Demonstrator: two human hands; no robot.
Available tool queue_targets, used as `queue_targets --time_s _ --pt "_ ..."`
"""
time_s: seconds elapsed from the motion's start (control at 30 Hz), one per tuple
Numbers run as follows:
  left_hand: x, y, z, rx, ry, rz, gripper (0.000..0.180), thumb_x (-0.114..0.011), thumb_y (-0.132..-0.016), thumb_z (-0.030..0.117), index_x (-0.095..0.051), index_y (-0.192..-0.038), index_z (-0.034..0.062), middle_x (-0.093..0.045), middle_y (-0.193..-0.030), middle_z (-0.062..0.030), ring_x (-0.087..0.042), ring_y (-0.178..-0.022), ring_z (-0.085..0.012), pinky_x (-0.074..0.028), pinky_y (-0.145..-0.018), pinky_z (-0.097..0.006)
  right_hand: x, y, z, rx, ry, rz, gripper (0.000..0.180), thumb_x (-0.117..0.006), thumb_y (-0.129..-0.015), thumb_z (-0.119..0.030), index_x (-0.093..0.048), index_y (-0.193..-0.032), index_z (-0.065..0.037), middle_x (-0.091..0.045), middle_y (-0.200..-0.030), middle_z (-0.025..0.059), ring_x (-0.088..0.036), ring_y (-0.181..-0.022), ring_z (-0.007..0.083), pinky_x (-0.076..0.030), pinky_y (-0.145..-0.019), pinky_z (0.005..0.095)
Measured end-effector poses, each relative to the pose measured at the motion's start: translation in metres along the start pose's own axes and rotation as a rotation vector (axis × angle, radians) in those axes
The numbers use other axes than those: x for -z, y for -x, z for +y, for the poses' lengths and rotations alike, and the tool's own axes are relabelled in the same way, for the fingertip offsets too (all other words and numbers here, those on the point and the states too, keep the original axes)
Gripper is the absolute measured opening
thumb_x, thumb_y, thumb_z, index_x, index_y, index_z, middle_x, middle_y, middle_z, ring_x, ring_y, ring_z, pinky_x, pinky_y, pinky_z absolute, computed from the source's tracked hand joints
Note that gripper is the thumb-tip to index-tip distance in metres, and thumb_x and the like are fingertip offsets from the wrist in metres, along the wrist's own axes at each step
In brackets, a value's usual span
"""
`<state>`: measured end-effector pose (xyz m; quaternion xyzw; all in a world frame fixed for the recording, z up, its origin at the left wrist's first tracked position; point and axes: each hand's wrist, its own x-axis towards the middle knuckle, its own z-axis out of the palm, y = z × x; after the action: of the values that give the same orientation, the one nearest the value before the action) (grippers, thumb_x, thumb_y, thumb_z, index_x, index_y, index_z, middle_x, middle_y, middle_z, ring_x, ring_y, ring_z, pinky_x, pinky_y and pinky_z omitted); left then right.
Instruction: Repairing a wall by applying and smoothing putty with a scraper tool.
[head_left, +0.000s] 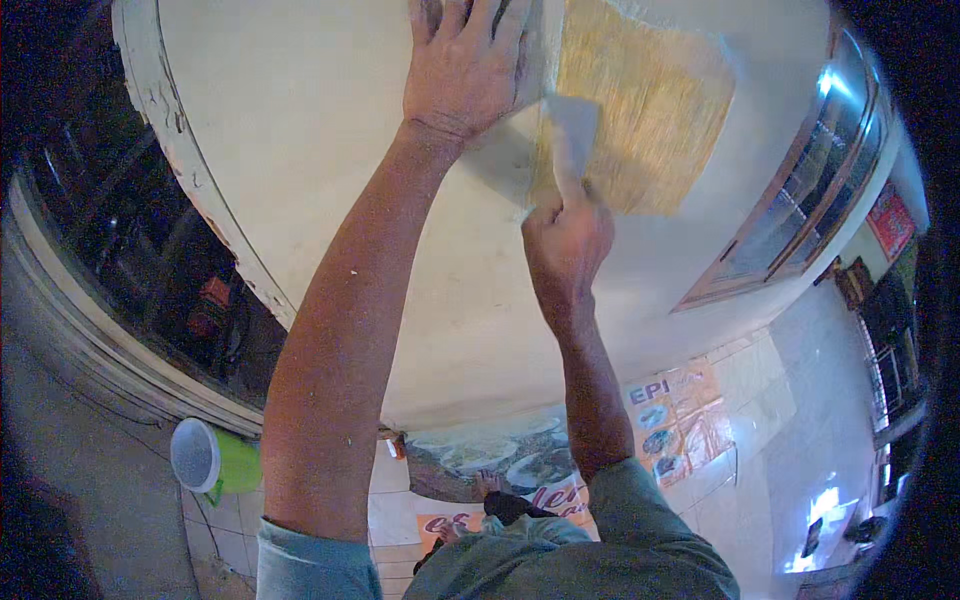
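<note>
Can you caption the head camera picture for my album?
Left hand on the pale wall, right hand holding a flat scraper at the yellowish patch.

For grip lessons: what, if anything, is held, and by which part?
Right hand grips a grey scraper by its lower end, forefinger along the blade.

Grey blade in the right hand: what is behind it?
Behind the grey blade is the wall, with the yellowish patch showing along the blade's right side. Whatever surface the blade itself covers cannot be seen.
</note>
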<state>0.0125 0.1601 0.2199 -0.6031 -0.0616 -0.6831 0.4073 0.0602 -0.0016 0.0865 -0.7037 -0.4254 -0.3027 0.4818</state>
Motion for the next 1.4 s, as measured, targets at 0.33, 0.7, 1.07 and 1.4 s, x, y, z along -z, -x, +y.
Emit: queue_targets --time_s 0.33,0.7,1.07,1.4 --pt "0.010 -0.003 -0.002 0.022 0.190 0.047 0.064 -0.054 -0.100 0.024 -0.027 -0.155 0.0038 -0.020 -0.163 -0.0202 -0.014 -0.151 -0.0425 -0.008 -0.119 -0.067 -0.004 0.025 0.009 -0.039 0.033 -0.090 0.069 -0.062 -0.079 -0.005 -0.052 -0.145 -0.020 -0.063 -0.093 0.0233 -0.064 -0.081 0.0431 -0.052 -0.069 0.0541" --pt "0.002 0.002 0.007 0.106 0.490 0.032 0.064 -0.053 -0.099 0.024 -0.030 -0.154 0.0024 -0.020 -0.163 -0.0207 -0.013 -0.152 -0.0416 -0.007 -0.119 -0.066 0.003 0.028 0.013 -0.061 0.060 -0.108 0.070 -0.064 -0.077 -0.007 -0.053 -0.144 -0.022 -0.063 -0.095 0.0220 -0.065 -0.081 0.0412 -0.054 -0.070 0.0524" --pt "0.008 0.000 -0.002 0.046 0.257 -0.078 0.065 -0.053 -0.099 0.022 -0.027 -0.155 0.0022 -0.018 -0.163 -0.0208 -0.014 -0.151 -0.0424 -0.007 -0.119 -0.066 0.006 0.013 0.004 0.000 0.058 -0.089 0.071 -0.062 -0.078 -0.004 -0.052 -0.145 -0.026 -0.065 -0.101 0.0231 -0.064 -0.084 0.0426 -0.053 -0.072 0.0531" --pt "0.011 -0.006 -0.004 0.015 0.012 -0.005 0.062 -0.053 -0.100 0.025 -0.030 -0.153 0.0015 -0.020 -0.162 -0.0207 -0.014 -0.151 -0.0420 -0.008 -0.119 -0.066 -0.001 0.021 0.009 0.040 0.017 -0.016 0.066 -0.057 -0.082 -0.003 -0.054 -0.144 -0.025 -0.064 -0.093 0.0202 -0.063 -0.075 0.0428 -0.051 -0.066 0.0524"
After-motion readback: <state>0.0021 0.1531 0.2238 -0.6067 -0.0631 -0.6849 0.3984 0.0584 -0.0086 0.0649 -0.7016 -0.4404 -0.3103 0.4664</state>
